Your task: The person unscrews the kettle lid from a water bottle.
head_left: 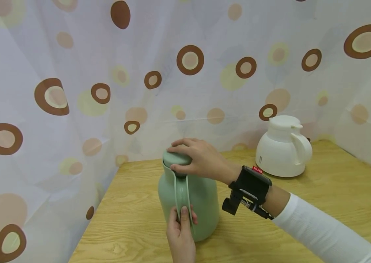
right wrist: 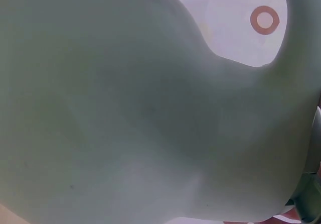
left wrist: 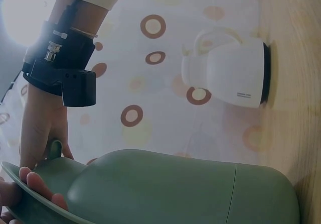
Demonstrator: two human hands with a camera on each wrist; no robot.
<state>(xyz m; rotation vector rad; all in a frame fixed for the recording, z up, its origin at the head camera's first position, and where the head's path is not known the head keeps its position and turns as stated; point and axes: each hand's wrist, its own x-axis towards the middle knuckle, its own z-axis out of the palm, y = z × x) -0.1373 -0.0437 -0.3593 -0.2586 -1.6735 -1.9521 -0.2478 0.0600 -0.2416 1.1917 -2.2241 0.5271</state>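
White sleeve [head_left: 330, 228] nearest, 4 o'clock in the head view; black wrist camera [head_left: 252, 186] just past its cuff; left hand [head_left: 180, 233] at 6 o'clock, clamped round the handle [head_left: 182, 193] of the green jug [head_left: 205, 204]; jug upright on the wooden table [head_left: 122, 215], just below head-view centre; right hand [head_left: 201, 157] at 12 o'clock from the left, thumb and fingers pinching the lid [head_left: 171, 158]; white jug [head_left: 275, 155] upright at 2 o'clock from the green one, well apart, handle at its 3 o'clock; spotted sheet [head_left: 162, 29] behind the table.
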